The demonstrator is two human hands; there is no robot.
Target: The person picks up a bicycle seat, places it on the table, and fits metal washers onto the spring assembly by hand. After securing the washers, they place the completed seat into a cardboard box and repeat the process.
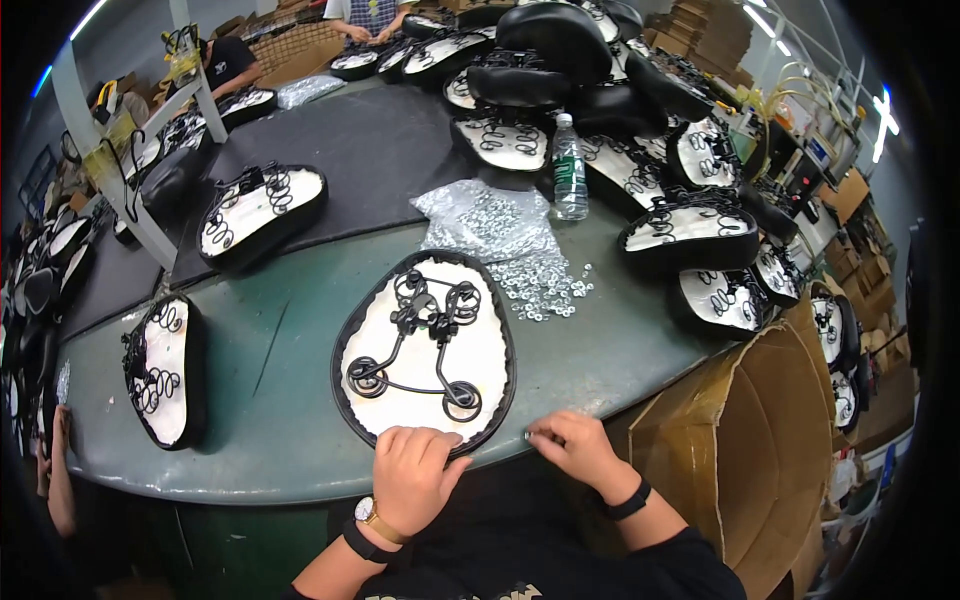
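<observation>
A bicycle saddle (423, 350) lies upside down on the green table in front of me, its white underside and black coil springs facing up. My left hand (415, 475) grips the saddle's near rim, fingers over the edge. To the right of it, at the table's front edge, my right hand (580, 450) is closed in a pinch, apart from the saddle. A tiny shiny bit shows at its fingertips, too small to name. Just beyond the saddle, loose metal nuts (540, 287) are spilled beside a clear plastic bag (487, 220) of more nuts.
Two more upturned saddles lie at left, one near (172, 370) and one farther (262, 212). A water bottle (569, 168) stands by stacked saddles (690, 232) on the right. An open cardboard box (690, 440) adjoins the table's right edge. Other people work at the far side and far left.
</observation>
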